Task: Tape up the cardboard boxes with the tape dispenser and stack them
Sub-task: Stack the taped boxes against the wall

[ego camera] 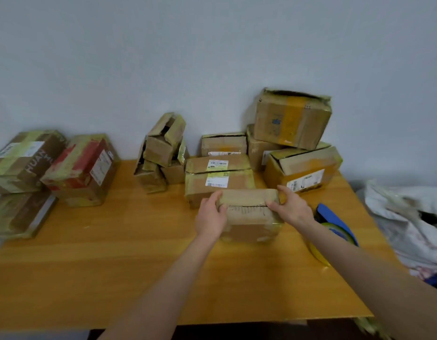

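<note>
A small cardboard box (pixel 249 214) stands on the wooden table (pixel 139 253), its top flaps parted along a dark seam. My left hand (pixel 211 217) grips its left end, thumb curled over the top edge. My right hand (pixel 290 207) grips its right end the same way. A blue tape dispenser (pixel 335 223) with a yellowish roll lies on the table just right of the box, partly hidden behind my right forearm.
Taped boxes stand stacked at the far left (pixel 53 168). A leaning pile of small boxes (pixel 163 153) is at the back centre, flat labelled boxes (pixel 218 175) sit just behind the held one, and bigger boxes (pixel 293 143) are piled back right. Crumpled plastic bags (pixel 409 217) lie off the table's right edge.
</note>
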